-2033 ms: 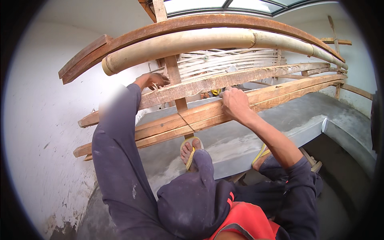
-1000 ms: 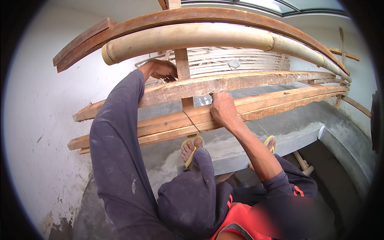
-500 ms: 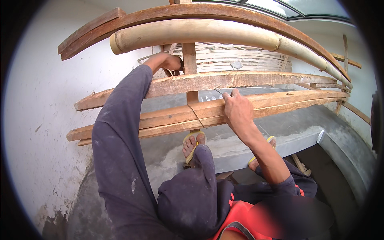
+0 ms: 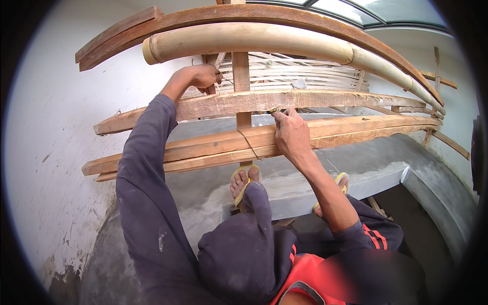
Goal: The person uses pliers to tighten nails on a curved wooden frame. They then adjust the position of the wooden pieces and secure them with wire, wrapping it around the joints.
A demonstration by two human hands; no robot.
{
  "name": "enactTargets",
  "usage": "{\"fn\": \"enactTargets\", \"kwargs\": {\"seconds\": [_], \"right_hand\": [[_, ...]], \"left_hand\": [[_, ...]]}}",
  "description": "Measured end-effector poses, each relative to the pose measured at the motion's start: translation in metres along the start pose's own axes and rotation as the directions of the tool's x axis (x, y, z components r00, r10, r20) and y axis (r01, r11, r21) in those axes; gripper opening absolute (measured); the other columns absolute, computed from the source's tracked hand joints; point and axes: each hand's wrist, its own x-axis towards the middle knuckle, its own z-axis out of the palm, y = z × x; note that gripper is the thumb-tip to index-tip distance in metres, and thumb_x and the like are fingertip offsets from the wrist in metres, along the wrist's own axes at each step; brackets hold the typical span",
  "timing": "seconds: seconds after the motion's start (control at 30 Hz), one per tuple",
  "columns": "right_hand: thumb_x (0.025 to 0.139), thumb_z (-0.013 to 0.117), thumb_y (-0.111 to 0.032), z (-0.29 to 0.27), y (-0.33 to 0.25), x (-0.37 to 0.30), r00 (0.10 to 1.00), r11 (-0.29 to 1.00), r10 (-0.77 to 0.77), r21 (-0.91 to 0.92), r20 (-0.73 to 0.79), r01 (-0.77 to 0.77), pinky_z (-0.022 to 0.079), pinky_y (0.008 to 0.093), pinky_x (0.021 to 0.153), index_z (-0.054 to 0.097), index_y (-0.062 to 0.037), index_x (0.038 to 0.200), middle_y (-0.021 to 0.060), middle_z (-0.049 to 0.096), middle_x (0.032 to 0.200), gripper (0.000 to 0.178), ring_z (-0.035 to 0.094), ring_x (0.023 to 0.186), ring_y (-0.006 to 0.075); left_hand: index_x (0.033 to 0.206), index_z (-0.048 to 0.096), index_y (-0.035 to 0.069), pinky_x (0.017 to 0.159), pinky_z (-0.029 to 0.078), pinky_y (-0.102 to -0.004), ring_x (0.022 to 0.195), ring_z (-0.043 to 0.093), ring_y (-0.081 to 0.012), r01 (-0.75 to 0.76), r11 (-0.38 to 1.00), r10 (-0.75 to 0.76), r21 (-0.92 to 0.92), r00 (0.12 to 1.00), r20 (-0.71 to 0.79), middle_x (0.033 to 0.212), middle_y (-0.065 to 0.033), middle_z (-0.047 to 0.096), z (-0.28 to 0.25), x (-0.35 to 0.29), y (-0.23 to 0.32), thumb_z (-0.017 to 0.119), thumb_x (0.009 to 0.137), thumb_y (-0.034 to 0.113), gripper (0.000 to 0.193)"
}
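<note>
My left hand (image 4: 206, 79) is above the middle wooden beam (image 4: 213, 104), left of the upright wooden post (image 4: 240, 71), fingers closed on a thin wire (image 4: 227, 80). My right hand (image 4: 293, 133) reaches over the lower pair of wooden beams (image 4: 213, 148), its fingers pinched at the gap below the middle beam. A small dark and yellowish bit shows at those fingertips, too small to name. A thin tie (image 4: 248, 144) is wrapped around the lower beams where they cross the post.
A bamboo pole (image 4: 254, 39) and a darker timber (image 4: 290, 14) run across above. Behind stand pale slats (image 4: 300, 70). A white wall (image 4: 56, 122) rises at left. My sandalled feet (image 4: 244, 184) are by a grey concrete ledge (image 4: 363, 187), beside a dark recess (image 4: 417, 216).
My left hand has come out from beside the post, toward the left, and the wire now shows at its fingers. My right hand has shifted slightly left and up toward the middle beam.
</note>
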Motion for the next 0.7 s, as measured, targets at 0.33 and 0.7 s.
{"fn": "enactTargets", "kwargs": {"seconds": [0.33,0.7], "right_hand": [[0.088,0.055,-0.021,-0.019,-0.005,-0.003,0.995,0.997,0.015,-0.082,0.096,-0.007,0.052,0.0475,0.061,0.066,-0.0051,0.090,0.0192,0.056,0.093,0.019,0.064,0.069,0.0377],[0.086,0.054,-0.012,-0.024,0.006,-0.019,0.995,0.997,-0.021,-0.074,0.097,0.028,0.052,0.0451,0.061,0.066,-0.0077,0.097,0.0154,0.055,0.093,0.017,0.063,0.071,0.0354]], "left_hand": [[0.098,0.067,0.006,0.076,0.049,-0.0457,0.086,0.064,-0.0380,0.045,0.951,0.100,0.305,0.891,-0.442,0.090,-0.0198,0.067,0.021,-0.045,0.029,0.051,0.090,0.023,0.025],[0.097,0.064,0.006,0.079,0.051,-0.0487,0.083,0.062,-0.0437,0.096,0.953,0.150,0.286,0.671,-0.726,0.082,-0.0264,0.064,0.065,-0.095,0.082,0.048,0.095,0.024,0.024]]}}
